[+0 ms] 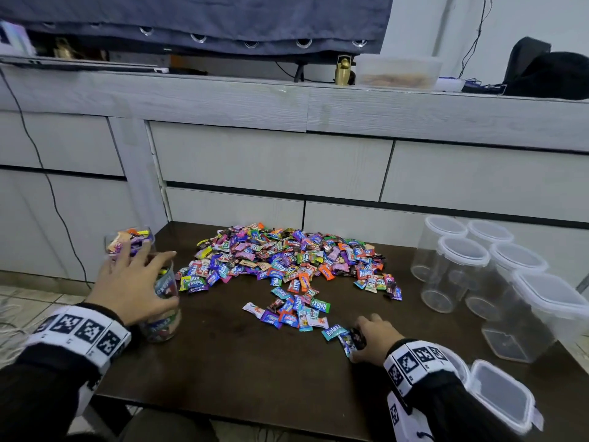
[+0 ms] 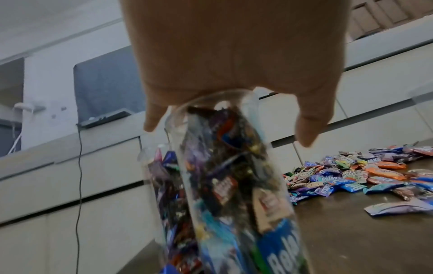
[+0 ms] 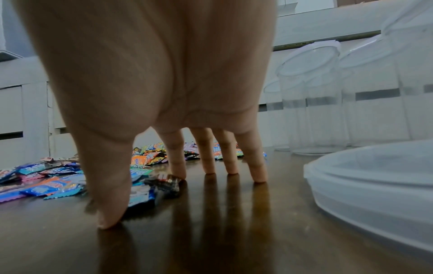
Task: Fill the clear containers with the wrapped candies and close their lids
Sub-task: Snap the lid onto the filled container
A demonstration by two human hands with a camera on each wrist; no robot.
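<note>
Both hands work: left hand (image 1: 134, 283) steadies the open jar (image 1: 162, 309) by its rim, right hand (image 1: 374, 338) spreads fingertips down, raking loose candies (image 1: 345, 338) closer.

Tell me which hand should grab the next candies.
Right. The right hand already touches loose candies on the table, while the left hand holds the jar.
</note>
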